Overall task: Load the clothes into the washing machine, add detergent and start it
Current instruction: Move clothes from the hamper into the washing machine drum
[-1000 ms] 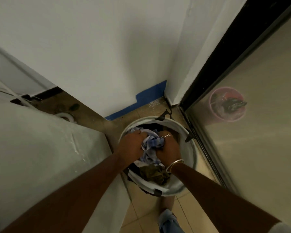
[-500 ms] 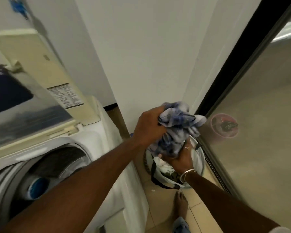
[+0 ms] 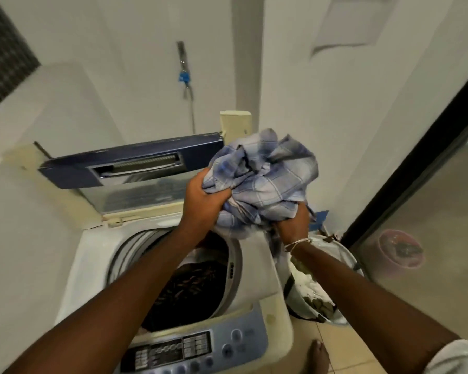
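White-walled laundry corner: a person carries a bundle of blue checked cloth (image 3: 265, 179) toward an open top-loading washing machine (image 3: 92, 255).

Both hands grip the bundle from below: the left hand (image 3: 204, 201) has its fingers curled into the near folds, and the right hand (image 3: 292, 225) clutches the underside, apparently to keep the loose fabric gathered. The drum opening (image 3: 135, 244) lies beneath the left wrist and holds dark clothes (image 3: 195, 287); the bundle is above its far right edge. The raised lid (image 3: 125, 168) stands beyond the left hand. The balled cloth shows no clear long axis, though one tail hangs past the right wrist. A white laundry tub (image 3: 343, 252) sits below the right forearm.
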Available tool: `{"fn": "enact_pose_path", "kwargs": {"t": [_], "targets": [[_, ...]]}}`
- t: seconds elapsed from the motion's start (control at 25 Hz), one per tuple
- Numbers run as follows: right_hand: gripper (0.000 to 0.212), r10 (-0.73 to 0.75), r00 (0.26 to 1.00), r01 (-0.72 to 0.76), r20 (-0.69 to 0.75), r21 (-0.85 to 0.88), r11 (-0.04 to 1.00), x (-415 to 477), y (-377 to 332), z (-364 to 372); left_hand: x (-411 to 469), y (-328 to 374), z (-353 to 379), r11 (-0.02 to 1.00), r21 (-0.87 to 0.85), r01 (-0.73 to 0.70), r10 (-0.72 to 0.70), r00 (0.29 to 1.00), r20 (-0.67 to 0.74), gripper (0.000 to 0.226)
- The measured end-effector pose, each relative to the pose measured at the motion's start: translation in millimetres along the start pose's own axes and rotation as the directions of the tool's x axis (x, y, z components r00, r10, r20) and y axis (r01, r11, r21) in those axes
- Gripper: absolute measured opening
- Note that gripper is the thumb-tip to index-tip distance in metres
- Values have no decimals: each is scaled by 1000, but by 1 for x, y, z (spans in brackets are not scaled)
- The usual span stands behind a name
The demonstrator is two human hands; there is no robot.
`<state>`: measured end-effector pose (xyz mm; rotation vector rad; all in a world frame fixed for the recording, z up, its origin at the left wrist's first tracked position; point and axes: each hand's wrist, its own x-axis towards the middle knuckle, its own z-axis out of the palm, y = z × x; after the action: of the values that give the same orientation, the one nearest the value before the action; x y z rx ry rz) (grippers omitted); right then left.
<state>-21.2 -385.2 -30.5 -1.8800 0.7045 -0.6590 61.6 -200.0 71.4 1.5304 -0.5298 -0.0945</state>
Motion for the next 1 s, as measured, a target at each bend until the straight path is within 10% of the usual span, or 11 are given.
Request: {"fn": "enact_pose_path", "kwargs": {"t": [0.28,0.52,0.68,0.8,1.0], "targets": [[34,-153,975,109,159,253,961,-67,-101,100,-61,6,-141,992,6,126,-118,947,-300,13],[33,-104,961,-37,256,493,869,-107,-152,161,-99,-36,-197,955,-52,291,-285,860,-424,43],[39,91,859,-104,503,-3,995,-93,-102,182,-114,-87,-211,805,79,588,-571,805,-164,63],[66,477,639,-33,603,-599,800,-81,-65,180,-125,-112,-214,628,459,629,-705,709,-8,70],[52,236,732,68,639,-412,909,-75,-41,158,-111,-116,-181,584,581,567,-655,752,-76,62]]}}
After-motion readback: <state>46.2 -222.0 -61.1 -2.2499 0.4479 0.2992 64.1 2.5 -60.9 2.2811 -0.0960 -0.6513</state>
